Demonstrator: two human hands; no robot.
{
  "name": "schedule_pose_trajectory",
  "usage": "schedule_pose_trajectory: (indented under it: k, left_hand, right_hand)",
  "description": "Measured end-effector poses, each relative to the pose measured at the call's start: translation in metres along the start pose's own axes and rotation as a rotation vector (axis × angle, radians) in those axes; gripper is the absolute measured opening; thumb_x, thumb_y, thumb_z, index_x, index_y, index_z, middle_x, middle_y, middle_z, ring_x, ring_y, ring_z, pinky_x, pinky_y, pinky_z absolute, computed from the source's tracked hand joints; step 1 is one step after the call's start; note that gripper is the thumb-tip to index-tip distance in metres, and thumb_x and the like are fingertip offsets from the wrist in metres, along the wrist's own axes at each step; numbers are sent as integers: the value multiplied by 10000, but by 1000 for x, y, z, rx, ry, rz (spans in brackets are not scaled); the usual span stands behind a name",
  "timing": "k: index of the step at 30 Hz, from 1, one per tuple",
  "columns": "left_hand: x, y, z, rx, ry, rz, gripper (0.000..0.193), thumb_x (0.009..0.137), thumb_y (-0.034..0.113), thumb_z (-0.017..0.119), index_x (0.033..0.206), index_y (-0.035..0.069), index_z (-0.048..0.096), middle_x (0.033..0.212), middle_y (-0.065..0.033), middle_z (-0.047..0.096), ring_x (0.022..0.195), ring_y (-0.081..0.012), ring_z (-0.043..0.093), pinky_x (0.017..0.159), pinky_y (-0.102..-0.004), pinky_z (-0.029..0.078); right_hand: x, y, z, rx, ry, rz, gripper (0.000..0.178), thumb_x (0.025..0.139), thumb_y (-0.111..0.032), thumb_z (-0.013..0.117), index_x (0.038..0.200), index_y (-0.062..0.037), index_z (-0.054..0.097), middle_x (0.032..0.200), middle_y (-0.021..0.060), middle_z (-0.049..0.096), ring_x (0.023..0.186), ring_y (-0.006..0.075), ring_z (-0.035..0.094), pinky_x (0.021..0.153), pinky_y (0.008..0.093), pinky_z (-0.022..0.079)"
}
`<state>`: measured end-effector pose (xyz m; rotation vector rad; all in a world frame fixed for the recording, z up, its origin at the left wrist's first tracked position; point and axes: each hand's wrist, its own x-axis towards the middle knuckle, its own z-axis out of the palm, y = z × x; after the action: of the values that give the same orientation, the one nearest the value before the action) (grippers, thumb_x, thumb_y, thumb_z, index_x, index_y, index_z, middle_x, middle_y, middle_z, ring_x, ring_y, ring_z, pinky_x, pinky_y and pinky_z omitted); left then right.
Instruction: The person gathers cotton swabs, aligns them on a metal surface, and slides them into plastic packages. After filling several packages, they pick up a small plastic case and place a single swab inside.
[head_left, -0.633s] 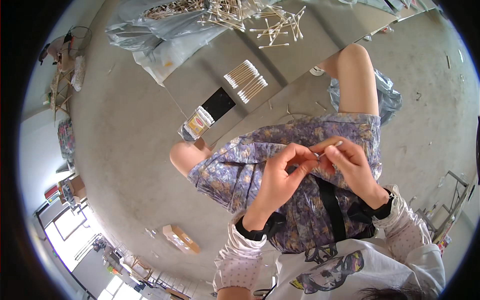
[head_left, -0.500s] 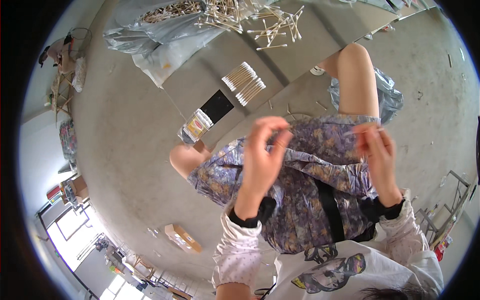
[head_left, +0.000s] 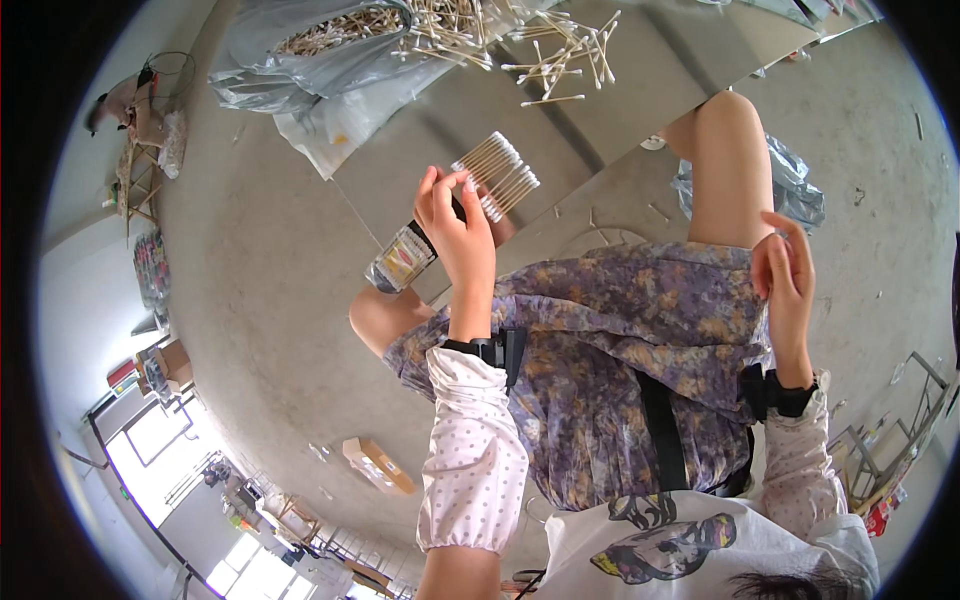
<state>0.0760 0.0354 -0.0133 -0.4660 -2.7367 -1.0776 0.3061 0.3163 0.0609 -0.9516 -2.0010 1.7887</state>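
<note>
- Left hand (head_left: 465,240) beside cotton swabs (head_left: 492,158) on shiny desk (head_left: 630,110); fingers' grip unclear.
- Right hand (head_left: 788,275) near knee (head_left: 735,125), fingers apart.
- Cardboard box (head_left: 378,466) on grey floor (head_left: 270,300).

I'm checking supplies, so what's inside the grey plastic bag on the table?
Inside the plastic bag, loose cotton swabs show in a heap at its opening. Whatever lies deeper is covered by those swabs and the bag's folds.

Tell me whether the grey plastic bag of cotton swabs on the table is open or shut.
Open: the grey plastic bag has cotton swabs spilling out past its right edge, uncovered.
</note>
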Motion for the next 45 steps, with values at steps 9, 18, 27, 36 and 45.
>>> schedule_pose_trajectory:
  k: [9, 18, 27, 36, 45]
  left_hand:
    - [14, -1, 1, 112, 13, -43, 121, 907, 198, 674, 943, 83, 670, 1316, -168, 530, 1285, -346, 423, 1063, -475, 329]
    - [26, -4, -2, 242, -130, 24, 122, 867, 119, 690, 950, 79, 611, 1395, -173, 432, 1297, -395, 400, 1082, -503, 333]
    - [22, 15, -21, 89, 69, 89, 85, 895, 74, 640, 949, 51, 579, 1035, -112, 600, 1039, -315, 535, 897, -456, 426]
    - [-14, 17, -38, -334, 82, -293, 115, 959, 90, 613, 1000, -15, 636, 904, -57, 663, 778, -120, 624, 707, -259, 506]
    - [-44, 30, -59, -834, 52, -601, 198, 959, 81, 629, 1095, -63, 645, 955, -70, 680, 769, -122, 649, 700, -234, 527]
  right_hand:
    - [11, 5, 21, -13, 39, 4, 247, 1055, -226, 491, 1024, -16, 617, 597, -62, 412, 495, 11, 320, 465, 193, 246]
    - [12, 10, 22, 0, 81, -45, 246, 1058, -213, 482, 1006, -19, 623, 620, -56, 426, 503, 13, 325, 469, 189, 257]
    - [12, 10, 22, 17, 82, -39, 230, 1056, -200, 487, 997, -24, 622, 624, -54, 429, 512, 14, 338, 465, 187, 266]
    - [11, 11, 28, -66, 75, -80, 216, 1044, -204, 518, 977, -29, 624, 643, -48, 452, 525, 15, 358, 471, 189, 285]
    - [-10, -34, 69, -120, -295, 120, 144, 1008, -151, 559, 1079, -42, 620, 771, -23, 544, 667, 37, 492, 559, 187, 378]
